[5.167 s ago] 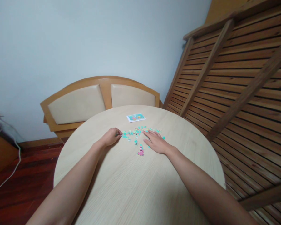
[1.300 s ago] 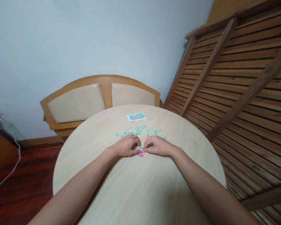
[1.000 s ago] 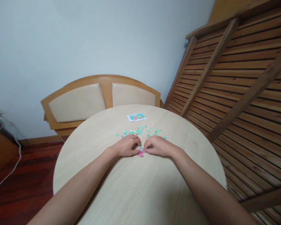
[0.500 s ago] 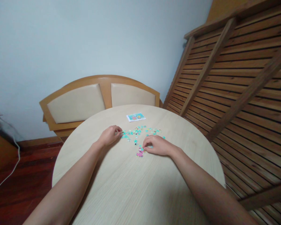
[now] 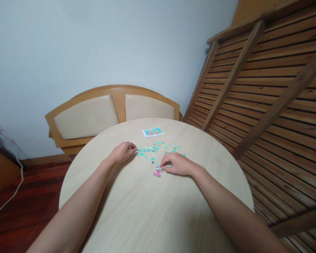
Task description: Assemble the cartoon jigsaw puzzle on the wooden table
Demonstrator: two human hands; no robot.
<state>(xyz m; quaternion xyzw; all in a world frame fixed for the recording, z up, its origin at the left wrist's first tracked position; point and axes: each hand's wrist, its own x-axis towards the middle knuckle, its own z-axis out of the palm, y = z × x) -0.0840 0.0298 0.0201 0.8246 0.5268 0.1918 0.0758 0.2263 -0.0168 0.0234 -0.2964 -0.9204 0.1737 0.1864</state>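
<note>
Small jigsaw puzzle pieces, mostly turquoise, lie scattered across the middle of the round table. Nearer to me, a few pink pieces sit joined in a small cluster. My right hand is closed in a pinch on a turquoise puzzle piece at the upper right edge of that cluster, its fingertips covering part of it. At the left edge of the scattered pieces rests my left hand, fingers curled together. Whatever is between them is hidden.
A picture card lies beyond the pieces on the pale round table. Behind stands a padded wooden headboard against the wall. Slatted wooden panels lean at the right. A white cable hangs at the left.
Both hands stay almost in place. The right fingertips have shifted very slightly left at the pink cluster; the pieces look the same.
</note>
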